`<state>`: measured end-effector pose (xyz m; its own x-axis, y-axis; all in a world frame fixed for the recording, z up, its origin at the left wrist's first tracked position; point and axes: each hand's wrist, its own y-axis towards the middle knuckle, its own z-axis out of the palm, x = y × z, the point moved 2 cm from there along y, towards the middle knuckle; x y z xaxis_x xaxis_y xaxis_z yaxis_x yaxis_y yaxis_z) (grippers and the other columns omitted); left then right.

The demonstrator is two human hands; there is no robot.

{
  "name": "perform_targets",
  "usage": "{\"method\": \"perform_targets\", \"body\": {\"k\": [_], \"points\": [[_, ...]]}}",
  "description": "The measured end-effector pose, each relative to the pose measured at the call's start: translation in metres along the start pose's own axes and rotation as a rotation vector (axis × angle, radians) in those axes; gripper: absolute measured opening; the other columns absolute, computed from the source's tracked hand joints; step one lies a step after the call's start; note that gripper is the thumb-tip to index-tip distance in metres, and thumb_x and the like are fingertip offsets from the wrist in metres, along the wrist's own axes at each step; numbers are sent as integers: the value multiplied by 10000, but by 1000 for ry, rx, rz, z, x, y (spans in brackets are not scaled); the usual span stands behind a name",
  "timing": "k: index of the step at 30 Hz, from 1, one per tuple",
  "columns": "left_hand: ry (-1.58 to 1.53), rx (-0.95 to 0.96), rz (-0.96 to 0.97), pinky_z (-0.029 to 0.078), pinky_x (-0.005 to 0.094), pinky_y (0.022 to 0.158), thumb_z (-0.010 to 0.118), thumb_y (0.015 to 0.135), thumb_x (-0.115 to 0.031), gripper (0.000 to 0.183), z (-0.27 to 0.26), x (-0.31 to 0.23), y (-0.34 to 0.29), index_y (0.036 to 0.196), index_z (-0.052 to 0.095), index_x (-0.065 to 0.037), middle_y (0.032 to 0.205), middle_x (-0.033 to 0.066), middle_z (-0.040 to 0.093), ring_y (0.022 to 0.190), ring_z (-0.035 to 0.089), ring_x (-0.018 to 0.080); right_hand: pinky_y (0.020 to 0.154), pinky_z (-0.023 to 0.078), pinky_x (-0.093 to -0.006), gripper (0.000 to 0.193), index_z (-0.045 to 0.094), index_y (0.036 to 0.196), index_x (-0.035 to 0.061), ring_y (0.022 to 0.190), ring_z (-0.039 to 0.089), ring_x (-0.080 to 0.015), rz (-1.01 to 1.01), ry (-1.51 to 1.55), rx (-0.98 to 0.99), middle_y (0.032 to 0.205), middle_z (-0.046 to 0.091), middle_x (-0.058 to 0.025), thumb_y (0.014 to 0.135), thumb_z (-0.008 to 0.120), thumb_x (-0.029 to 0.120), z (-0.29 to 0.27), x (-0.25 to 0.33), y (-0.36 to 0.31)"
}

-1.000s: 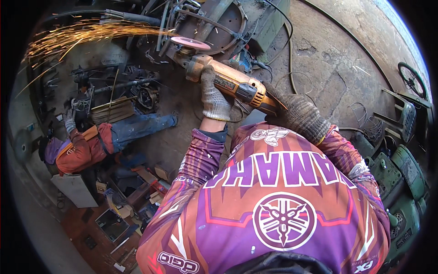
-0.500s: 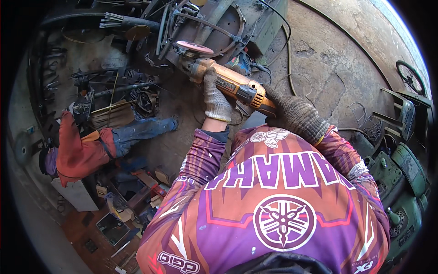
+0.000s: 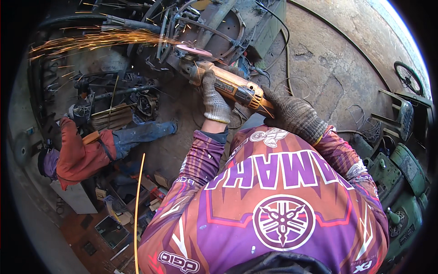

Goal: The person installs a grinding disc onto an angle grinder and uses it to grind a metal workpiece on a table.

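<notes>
Both my gloved hands grip an orange angle grinder (image 3: 232, 86). My left hand (image 3: 216, 99), in a grey knit glove, is closed round its front body near the head. My right hand (image 3: 295, 114), in a darker knit glove, wraps the rear end. The pinkish grinding disc (image 3: 195, 50) lies against or very close to a dark metal piece with a curved ring (image 3: 235, 27); the exact contact point is hidden. A stream of orange sparks (image 3: 105, 42) flies left from the disc.
A co-worker in a red top (image 3: 86, 155) bends over metal parts at the left. Green machinery (image 3: 401, 182) stands at the right, near a bicycle wheel (image 3: 409, 77). A cable (image 3: 288, 64) runs along the concrete floor. Boxes (image 3: 119, 212) and tools lie at lower left.
Sparks now stream left from the disc, and none showed before. The grinder has shifted very slightly, with both hands keeping their grip. One bright spark streak crosses the lower left.
</notes>
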<state>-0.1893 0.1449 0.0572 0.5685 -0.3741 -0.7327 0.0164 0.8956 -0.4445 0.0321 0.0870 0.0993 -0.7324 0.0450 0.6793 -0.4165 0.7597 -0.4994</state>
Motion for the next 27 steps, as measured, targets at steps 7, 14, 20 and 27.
{"method": "perform_targets", "body": {"k": [7,14,20,27], "points": [[-19,-32,-12,553,484,1015,701,851,-689,829,4,-4,-7,1348,538,-45,1209,173,660,1113,672,334,785,573,-519,936,337,1597,237,925,722,-454,-88,34,-78,988,714,-274,815,813,438,-3,0,-7],[-80,10,-13,540,504,1026,682,868,-672,785,-17,9,3,1322,556,-44,1235,181,651,1139,655,346,750,575,-519,911,354,1587,246,862,725,-453,-63,6,-44,930,716,-264,815,803,424,-2,-1,-7],[-91,-11,-16,519,525,1047,642,891,-680,772,-20,13,7,1296,589,-24,1229,189,659,1160,641,368,752,579,-523,875,381,1567,256,872,727,-447,-60,11,-41,942,718,-261,812,797,407,-2,3,-6],[-119,-22,-28,572,489,987,749,851,-612,746,-31,16,13,1368,525,-123,1229,121,623,1110,659,314,767,581,-524,872,388,1563,242,900,728,-446,-22,19,-23,963,720,-262,811,801,396,-1,6,-9]]}}
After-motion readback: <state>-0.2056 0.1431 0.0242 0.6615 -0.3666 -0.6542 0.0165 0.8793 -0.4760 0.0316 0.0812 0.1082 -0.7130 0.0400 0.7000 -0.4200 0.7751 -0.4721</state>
